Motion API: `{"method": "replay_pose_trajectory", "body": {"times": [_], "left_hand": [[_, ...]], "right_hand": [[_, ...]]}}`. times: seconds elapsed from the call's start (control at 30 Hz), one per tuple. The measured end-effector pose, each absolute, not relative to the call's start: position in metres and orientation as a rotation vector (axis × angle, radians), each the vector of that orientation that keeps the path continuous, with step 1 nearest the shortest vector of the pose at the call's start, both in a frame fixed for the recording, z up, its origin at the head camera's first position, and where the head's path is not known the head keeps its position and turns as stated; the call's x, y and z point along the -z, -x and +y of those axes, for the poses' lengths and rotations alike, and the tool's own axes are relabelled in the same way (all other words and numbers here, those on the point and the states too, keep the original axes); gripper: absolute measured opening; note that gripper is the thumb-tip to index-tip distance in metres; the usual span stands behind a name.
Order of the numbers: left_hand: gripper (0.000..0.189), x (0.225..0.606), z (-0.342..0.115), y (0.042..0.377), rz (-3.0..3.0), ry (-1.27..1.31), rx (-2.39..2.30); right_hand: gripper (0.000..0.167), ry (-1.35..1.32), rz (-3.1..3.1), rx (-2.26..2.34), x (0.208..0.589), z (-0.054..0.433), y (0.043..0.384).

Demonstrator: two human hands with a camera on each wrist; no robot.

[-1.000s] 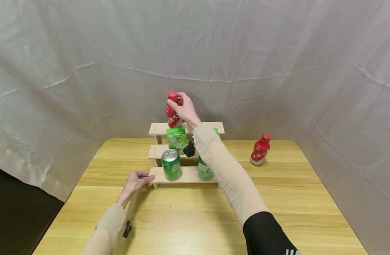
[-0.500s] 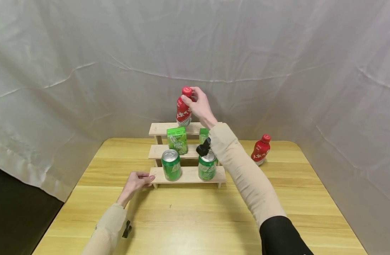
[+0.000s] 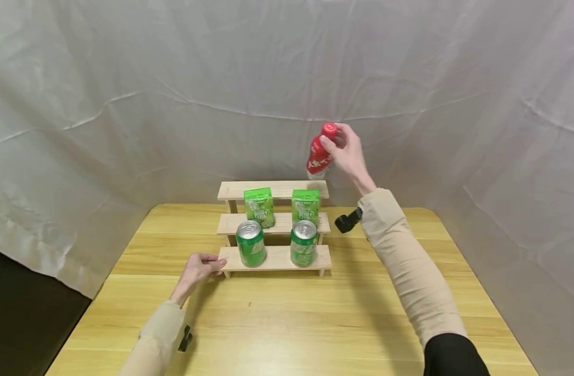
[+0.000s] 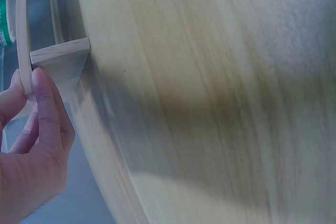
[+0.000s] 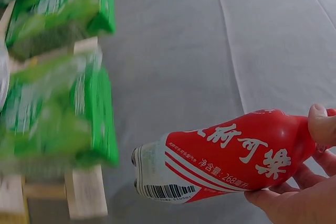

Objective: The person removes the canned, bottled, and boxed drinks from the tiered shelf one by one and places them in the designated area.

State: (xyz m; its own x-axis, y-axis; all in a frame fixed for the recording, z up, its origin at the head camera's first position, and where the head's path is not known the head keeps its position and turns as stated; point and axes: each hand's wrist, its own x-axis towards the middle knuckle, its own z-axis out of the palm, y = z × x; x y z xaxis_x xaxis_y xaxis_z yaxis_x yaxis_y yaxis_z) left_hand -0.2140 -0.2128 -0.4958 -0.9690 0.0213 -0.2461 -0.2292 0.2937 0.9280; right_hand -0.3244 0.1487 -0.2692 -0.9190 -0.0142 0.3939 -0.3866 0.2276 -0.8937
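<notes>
In the head view my right hand [image 3: 348, 151] grips a red cola bottle [image 3: 319, 156] by its neck, tilted in the air above the right end of the rack's top shelf [image 3: 273, 189]. The right wrist view shows the thumb and fingers around the neck of this bottle [image 5: 231, 158]. My left hand [image 3: 198, 271] pinches the left end of the bottom shelf [image 3: 275, 259] of the wooden rack. Thumb and fingers of the left hand [image 4: 39, 129] lie on both faces of that board [image 4: 22, 35] in the left wrist view.
Two green cans [image 3: 251, 244] stand on the bottom shelf. Two green drink cartons [image 3: 260, 207] stand on the middle shelf [image 3: 282, 223]. A wooden table [image 3: 277, 318] carries the rack, with a grey curtain [image 3: 174, 130] behind it.
My right hand has lifted the bottle off the left of the top shelf and carried it right. The bottle tilts more now. The second red bottle, formerly on the table, is hidden. My left hand stays put.
</notes>
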Motion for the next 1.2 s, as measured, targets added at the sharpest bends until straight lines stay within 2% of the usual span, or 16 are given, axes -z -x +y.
{"method": "replay_pose_trajectory", "body": {"times": [0.4, 0.9, 1.2], "left_hand": [[0.043, 0.494, -0.211, 0.215, 2.370, 0.217, -1.720], [0.045, 0.497, -0.211, 0.215, 2.357, 0.179, -1.750], [0.044, 0.497, -0.211, 0.214, 2.339, 0.173, -1.770]], "right_hand": [[0.049, -0.186, -2.368, -1.631, 0.306, 0.208, 0.320], [0.052, 0.029, -2.442, -1.779, 0.394, 0.225, 0.324], [0.053, 0.117, -2.510, -1.746, 0.423, 0.229, 0.325]]}}
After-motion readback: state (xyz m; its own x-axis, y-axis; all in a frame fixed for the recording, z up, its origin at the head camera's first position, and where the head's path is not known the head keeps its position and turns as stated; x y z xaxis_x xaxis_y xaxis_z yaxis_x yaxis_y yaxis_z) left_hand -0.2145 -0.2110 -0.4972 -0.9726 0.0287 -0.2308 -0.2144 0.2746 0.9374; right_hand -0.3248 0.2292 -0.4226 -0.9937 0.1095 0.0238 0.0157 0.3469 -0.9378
